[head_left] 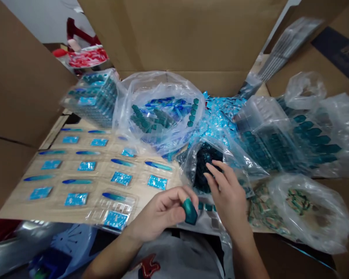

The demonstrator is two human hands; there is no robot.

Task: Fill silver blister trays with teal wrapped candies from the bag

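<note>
My left hand [170, 211] is closed, pinching a glossy teal nail-shaped piece [190, 212] with a pointed lower end between thumb and fingers. To its right, my right hand [228, 190] reaches over a clear plastic bag [189, 164] of dark teal pieces [205, 164]. Its fingers are curved and apart, and nothing shows between them. Just below that bag, small teal pieces [208, 207] sit in a row, partly hidden by my hands. On the left, clear plastic trays [128, 205] lie in rows, each with a blue packet [116, 220] and a slim blue-to-aqua strip [113, 196].
Behind the trays stand a stack of filled trays [94, 99] and a large open bag [163, 83] of blue and teal pieces. Blue packets [221, 112] are heaped at the back. Bagged teal pieces [317, 135] and a bag of greenish items [299, 201] lie right. Cardboard [177, 35] rises behind.
</note>
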